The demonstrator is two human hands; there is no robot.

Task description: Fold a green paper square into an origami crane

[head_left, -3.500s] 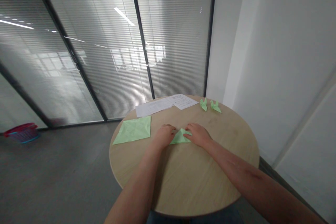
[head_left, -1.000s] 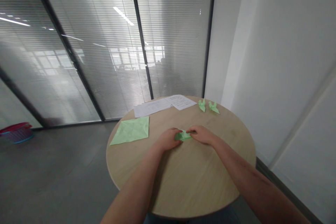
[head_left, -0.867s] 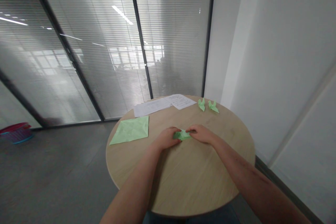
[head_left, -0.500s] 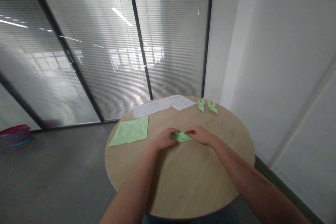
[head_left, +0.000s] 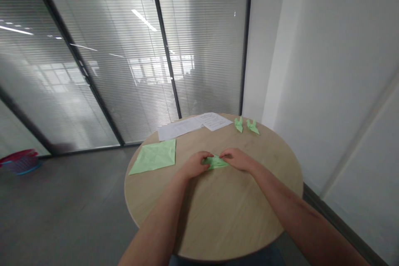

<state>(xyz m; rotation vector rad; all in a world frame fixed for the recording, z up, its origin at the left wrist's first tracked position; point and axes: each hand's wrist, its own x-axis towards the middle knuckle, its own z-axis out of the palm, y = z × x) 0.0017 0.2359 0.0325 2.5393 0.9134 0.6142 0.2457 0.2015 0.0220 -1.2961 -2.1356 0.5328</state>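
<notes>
A piece of folded green paper [head_left: 217, 162] lies at the middle of the round wooden table [head_left: 224, 216], between my two hands. My left hand [head_left: 197, 164] grips its left end, with the thumb on the near side and the fingers curled over the far side. At the upper right of the paper, my right hand [head_left: 234, 158] pinches the edge with its fingertips. The hands partly cover the paper, so its exact folds cannot be made out.
To the left lies a creased green sheet [head_left: 156, 156]. White printed papers [head_left: 215, 121] spread along the far edge. Two folded green paper figures [head_left: 238, 124] stand at the far right. A red and blue basket [head_left: 21, 162] is on the floor, and a white wall [head_left: 339, 70] rises at right.
Both hands keep nearly the same place on the folded paper. Its near edge shows slightly differently between them; nothing else has visibly moved.
</notes>
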